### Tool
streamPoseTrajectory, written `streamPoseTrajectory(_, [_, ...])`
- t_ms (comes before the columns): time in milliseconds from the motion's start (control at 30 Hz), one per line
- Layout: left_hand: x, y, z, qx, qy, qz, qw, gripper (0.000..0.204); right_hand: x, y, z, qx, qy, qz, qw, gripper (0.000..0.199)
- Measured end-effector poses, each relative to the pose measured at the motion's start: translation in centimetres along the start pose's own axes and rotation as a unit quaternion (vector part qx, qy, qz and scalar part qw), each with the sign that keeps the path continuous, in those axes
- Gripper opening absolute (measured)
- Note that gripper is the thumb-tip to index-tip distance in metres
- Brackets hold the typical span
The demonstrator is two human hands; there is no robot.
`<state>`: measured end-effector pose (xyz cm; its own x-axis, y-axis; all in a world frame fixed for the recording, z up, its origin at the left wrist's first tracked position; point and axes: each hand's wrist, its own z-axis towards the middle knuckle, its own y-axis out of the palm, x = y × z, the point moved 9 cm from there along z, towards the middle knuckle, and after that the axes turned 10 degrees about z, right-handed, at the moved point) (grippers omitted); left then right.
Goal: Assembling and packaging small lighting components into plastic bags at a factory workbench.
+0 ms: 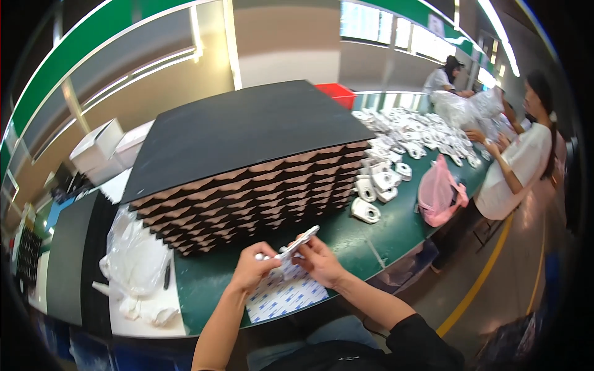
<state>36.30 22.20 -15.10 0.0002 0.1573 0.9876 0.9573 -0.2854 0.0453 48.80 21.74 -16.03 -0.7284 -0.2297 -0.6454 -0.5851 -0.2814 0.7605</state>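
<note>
With a blue-printed white sheet [288,303] spread beneath on the green counter [210,294], the left hand's [253,267] fingers pinch a small white bit [260,256] while the right's [322,264] grip a white plastic piece [303,239]; a light, steady hold should help. The sheet's print is too small to read, and beyond, the black tray stack [247,123] shows no legible label.
</note>
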Motion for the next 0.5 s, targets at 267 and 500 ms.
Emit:
streamPoseTrajectory(267, [1.7,-0.5,-0.6,0.069,0.099,-0.006,0.993,0.022,1.1,0.9,0.1,-0.025,0.025,0.0,0.999,0.021])
streamPoseTrajectory(500, [2.9,0.2,-0.9,0.069,0.203,0.03,0.976,0.028,0.6,1.4,0.1,-0.052,0.006,-0.025,0.998,0.021])
